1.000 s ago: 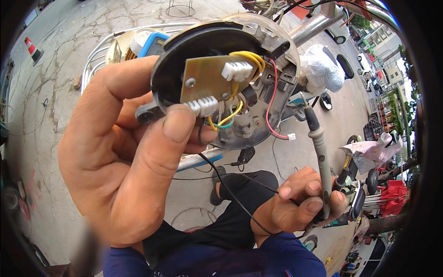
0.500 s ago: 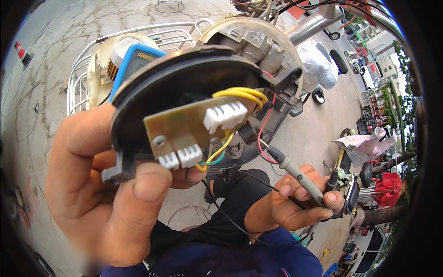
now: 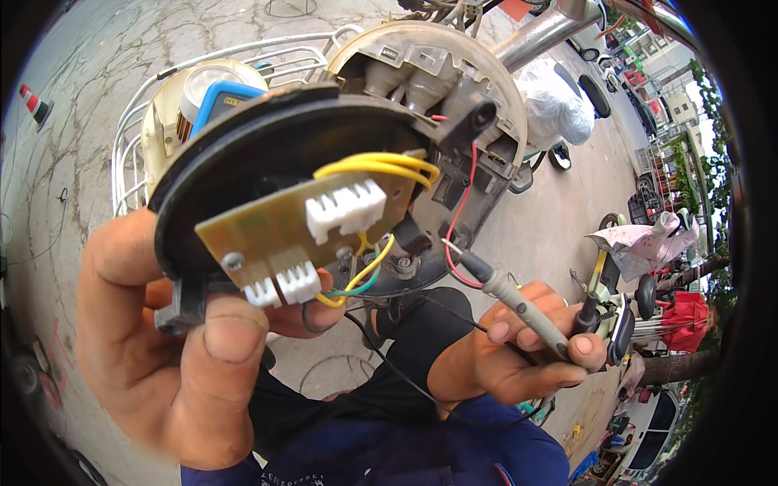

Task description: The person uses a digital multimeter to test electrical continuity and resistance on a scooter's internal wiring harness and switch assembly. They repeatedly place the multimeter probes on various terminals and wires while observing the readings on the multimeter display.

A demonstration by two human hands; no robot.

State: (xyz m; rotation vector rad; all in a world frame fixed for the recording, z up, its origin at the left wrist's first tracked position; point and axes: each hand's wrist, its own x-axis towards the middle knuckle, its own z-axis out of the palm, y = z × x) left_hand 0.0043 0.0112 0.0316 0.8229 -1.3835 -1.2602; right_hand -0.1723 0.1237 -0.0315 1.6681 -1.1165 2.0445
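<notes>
My left hand (image 3: 162, 348) is closed on a black curved plastic housing (image 3: 267, 138), tilted, with a small circuit board (image 3: 231, 235) carrying white connectors (image 3: 344, 209), yellow wires (image 3: 373, 166) and a green wire. A red wire (image 3: 463, 198) hangs beside it. Behind the housing is a round dusty clear-and-grey unit (image 3: 494, 113). My right hand (image 3: 519, 348) is closed on a grey meter probe (image 3: 527, 308), its tip up by the red wire, whether touching I cannot tell, and on a second, dark probe (image 3: 585, 317).
A white wire basket (image 3: 130, 170) holds a cream container (image 3: 162, 130) and a blue meter (image 3: 215, 104) behind. A chrome tube (image 3: 543, 40) and white plastic bag (image 3: 551, 105) are at upper right. A traffic cone (image 3: 34, 104) stands far left; parked scooters (image 3: 648, 300) and a car line the right.
My left hand has moved down and left with the housing and board, now more tilted, showing more of the unit behind. The grey probe has tilted left and lowered toward the red wire.
</notes>
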